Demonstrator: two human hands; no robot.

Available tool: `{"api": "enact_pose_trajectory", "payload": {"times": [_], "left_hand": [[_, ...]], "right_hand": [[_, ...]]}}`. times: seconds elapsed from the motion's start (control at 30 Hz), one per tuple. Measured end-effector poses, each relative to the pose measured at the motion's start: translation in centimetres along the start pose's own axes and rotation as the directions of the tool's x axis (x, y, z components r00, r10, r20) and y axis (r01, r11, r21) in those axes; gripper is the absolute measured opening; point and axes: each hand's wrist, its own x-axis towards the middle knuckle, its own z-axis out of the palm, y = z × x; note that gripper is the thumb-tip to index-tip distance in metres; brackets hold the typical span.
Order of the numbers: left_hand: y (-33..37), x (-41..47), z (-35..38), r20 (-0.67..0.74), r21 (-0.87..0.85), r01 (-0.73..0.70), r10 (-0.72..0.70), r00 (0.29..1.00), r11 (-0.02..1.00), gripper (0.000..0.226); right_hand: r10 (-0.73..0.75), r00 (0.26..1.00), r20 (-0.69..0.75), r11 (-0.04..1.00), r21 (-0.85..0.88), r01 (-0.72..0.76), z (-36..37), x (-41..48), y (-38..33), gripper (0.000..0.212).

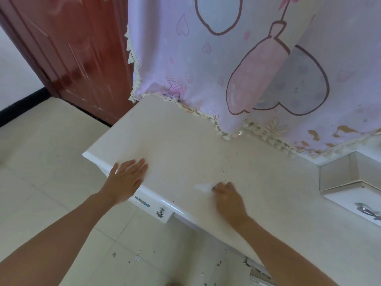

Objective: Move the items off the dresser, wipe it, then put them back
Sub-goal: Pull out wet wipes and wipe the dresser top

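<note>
Right fingers atop white tissue

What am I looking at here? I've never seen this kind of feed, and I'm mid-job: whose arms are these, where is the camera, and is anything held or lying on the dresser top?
There is no machine here. These are a person's two bare arms, seen from one wide-angle camera worn on the head, looking forward and down.

The left hand lies flat, fingers straight, on the front edge of the pale dresser top. The right hand has its fingers curled on a small white wipe, which is blurred, and presses it to the top. Dark specks dot the surface near it.

A pink patterned cloth hangs behind, with its fringe at the back of the top. A red-brown door stands to the left.
</note>
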Motion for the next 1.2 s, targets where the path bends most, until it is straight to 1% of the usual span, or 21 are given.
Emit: {"api": "enact_pose_trajectory", "payload": {"times": [0.07,0.1,0.2,0.27,0.3,0.37,0.47,0.53,0.57,0.6,0.67,0.73,0.8,0.87,0.93,0.97,1.03,1.07,1.1,1.17,1.2], "left_hand": [[-0.1,0.1,0.2,-0.014,-0.001,0.005,-0.005,1.0,1.0,0.05],[-0.2,0.1,0.3,-0.035,-0.004,-0.001,0.001,0.999,1.0,0.05],[-0.3,-0.1,0.6,-0.102,-0.033,-0.03,0.026,0.994,0.999,0.049],[-0.2,0.0,0.7,-0.071,-0.012,-0.033,0.032,0.997,0.999,0.05],[-0.2,0.1,0.6,-0.035,0.036,-0.022,0.023,0.999,0.999,0.05],[-0.4,0.1,0.6,-0.022,0.097,-0.026,0.029,0.999,0.995,0.048],[-1.1,0.3,1.1,-0.137,0.127,-0.108,0.125,0.983,0.986,0.045],[-1.6,0.5,1.5,-0.169,0.121,-0.081,0.101,0.981,0.989,0.046],[-1.4,0.4,1.5,-0.17,0.108,-0.07,0.088,0.981,0.992,0.047],[-1.2,0.4,1.4,-0.168,0.106,-0.068,0.085,0.982,0.992,0.048],[-1.3,0.4,1.5,-0.191,0.108,-0.072,0.092,0.977,0.991,0.047],[-1.4,0.4,1.4,-0.149,0.097,-0.064,0.078,0.986,0.993,0.047],[-1.2,0.1,1.3,-0.128,0.096,-0.068,0.08,0.989,0.993,0.051],[-0.8,0.0,1.0,-0.1,0.076,-0.038,0.045,0.994,0.996,0.061],[-0.5,-0.2,0.8,-0.098,0.066,-0.018,0.024,0.995,0.998,0.059],[-0.2,-0.4,0.6,-0.086,0.069,-0.007,0.013,0.996,0.998,0.054],[0.2,-0.5,0.1,-0.025,0.064,0.024,-0.022,0.999,0.998,0.048],[0.2,-0.5,0.0,-0.015,0.055,0.033,-0.032,0.999,0.998,0.045],[0.2,-0.5,0.0,-0.006,0.063,0.034,-0.034,0.999,0.997,0.041],[0.0,-0.5,0.0,0.009,0.089,0.037,-0.038,0.999,0.995,0.041],[-0.3,-0.4,0.0,0.033,0.087,0.03,-0.033,0.999,0.996,0.046]], "right_hand": [[0.15,0.988,0.031,0.987,0.047,-0.151,-0.4,0.9,1.1,0.026],[0.143,0.989,0.028,0.987,0.069,-0.145,-0.3,0.8,0.4,0.025],[-0.07,0.997,0.019,0.997,0.036,0.07,0.9,-1.4,-2.3,0.031],[-0.125,0.991,0.042,0.992,0.039,0.124,0.7,-1.5,-1.1,0.035],[-0.063,0.998,0.031,0.997,0.037,0.061,0.3,-1.0,0.4,0.036],[0.237,0.97,0.053,0.971,0.029,-0.239,-0.1,0.2,4.2,0.035],[0.572,0.806,0.152,0.816,-0.008,-0.578,-1.2,1.9,8.9,0.038],[0.694,0.692,0.198,0.701,0.032,-0.712,-1.2,3.5,9.3,0.041],[0.7,0.688,0.192,0.694,0.045,-0.718,-1.2,4.5,8.0,0.041],[0.646,0.751,0.14,0.752,0.05,-0.657,-0.6,5.3,6.3,0.039],[0.406,0.912,0.061,0.91,0.063,-0.41,0.5,5.7,1.4,0.034],[0.116,0.988,0.105,0.99,0.068,-0.123,1.2,4.9,-4.2,0.031],[-0.127,0.977,0.172,0.98,0.177,0.097,1.9,3.0,-8.0,0.046],[-0.341,0.927,0.155,0.929,0.207,0.307,1.9,1.7,-8.8,0.042],[-0.456,0.888,0.067,0.884,0.15,0.442,2.4,1.8,-6.3,0.036],[-0.429,0.902,0.047,0.897,0.138,0.419,2.3,2.6,-4.2,0.037],[-0.21,0.978,0.008,0.971,0.119,0.207,2.5,4.7,0.5,0.033],[-0.078,0.996,0.041,0.99,0.125,0.073,2.4,6.1,2.5,0.031],[0.017,0.992,0.125,0.992,0.121,-0.032,2.4,7.7,4.3,0.039],[0.058,0.95,0.307,0.994,0.066,-0.082,2.4,10.8,6.1,0.085],[0.068,0.914,0.399,0.99,0.086,-0.111,2.2,12.0,6.1,0.101]]}}
